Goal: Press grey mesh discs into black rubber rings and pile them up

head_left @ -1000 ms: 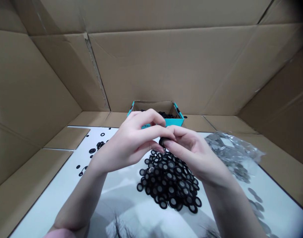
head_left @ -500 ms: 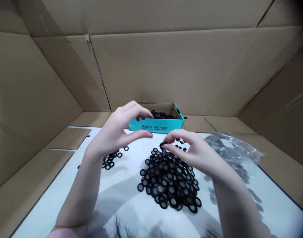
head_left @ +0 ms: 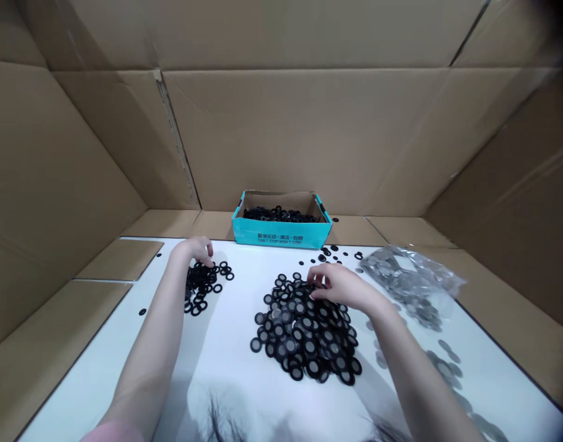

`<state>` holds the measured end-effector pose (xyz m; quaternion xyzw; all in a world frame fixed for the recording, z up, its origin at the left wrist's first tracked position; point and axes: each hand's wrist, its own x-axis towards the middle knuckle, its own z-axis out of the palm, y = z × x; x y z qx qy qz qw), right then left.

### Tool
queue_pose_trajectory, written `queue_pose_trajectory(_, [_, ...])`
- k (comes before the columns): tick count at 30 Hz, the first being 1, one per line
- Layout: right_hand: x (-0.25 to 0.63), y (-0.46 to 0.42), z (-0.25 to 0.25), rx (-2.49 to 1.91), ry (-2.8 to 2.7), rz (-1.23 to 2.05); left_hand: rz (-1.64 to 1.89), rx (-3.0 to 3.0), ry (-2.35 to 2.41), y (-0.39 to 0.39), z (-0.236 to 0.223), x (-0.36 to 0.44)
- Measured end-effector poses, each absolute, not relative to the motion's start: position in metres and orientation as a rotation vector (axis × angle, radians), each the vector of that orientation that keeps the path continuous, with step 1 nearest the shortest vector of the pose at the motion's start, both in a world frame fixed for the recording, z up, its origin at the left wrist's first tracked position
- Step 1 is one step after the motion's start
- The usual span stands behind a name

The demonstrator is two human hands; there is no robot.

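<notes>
**Both hands working at black ring piles**

Left hand is hovering at the small heap of black rings, fingertips hidden; right hand is resting narrowed fingers on the big ring pile, any hold unclear.

The hands have parted. The left hand has moved left of the large ring pile, down to the small ring pile, while the right hand has dropped onto the large ring pile's far edge.
</notes>
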<state>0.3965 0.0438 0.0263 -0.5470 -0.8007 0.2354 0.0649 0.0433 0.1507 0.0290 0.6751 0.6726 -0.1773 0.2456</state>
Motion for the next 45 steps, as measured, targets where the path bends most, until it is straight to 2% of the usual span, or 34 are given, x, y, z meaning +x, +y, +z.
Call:
queue_pose_trajectory(7, [0.452, 0.012, 0.018, -1.843, -2.259, 0.606, -0.57, 1.765, 1.801, 0.155, 0.016, 0.039])
queue_pose_trajectory(12, [0.503, -0.024, -0.014, -2.171, -1.992, 0.274, -0.544, 1.774, 1.787, 0.16, 0.009, 0.035])
queue_pose_trajectory(17, [0.515, -0.044, -0.046, -2.322, -1.812, 0.028, -0.451, 1.814, 1.754, 0.162, 0.009, 0.028])
queue_pose_trajectory(27, [0.516, -0.046, -0.065, -2.326, -1.651, -0.017, -0.238, 1.904, 1.652, 0.164, 0.011, 0.025])
queue_pose_trajectory(31, [0.519, -0.047, -0.059, -2.275, -1.538, 0.012, -0.061, 1.965, 1.632, 0.162, 0.018, 0.027])
queue_pose_trajectory(36, [0.514, -0.045, -0.04, -2.101, -1.385, 0.049, 0.423, 2.032, 1.553, 0.144, 0.049, 0.048])
queue_pose_trajectory(40, [0.477, -0.04, 0.003, -1.849, -1.383, 0.212, 0.722, 2.055, 1.324, 0.109, 0.085, 0.089])
queue_pose_trajectory(42, [0.445, -0.038, 0.032, -1.554, -1.284, 0.401, 0.847, 2.07, 1.218, 0.086, 0.1, 0.112])
queue_pose_trajectory(45, [0.393, -0.037, 0.071, -1.225, -1.254, 0.481, 1.128, 2.111, 0.829, 0.053, 0.115, 0.14])
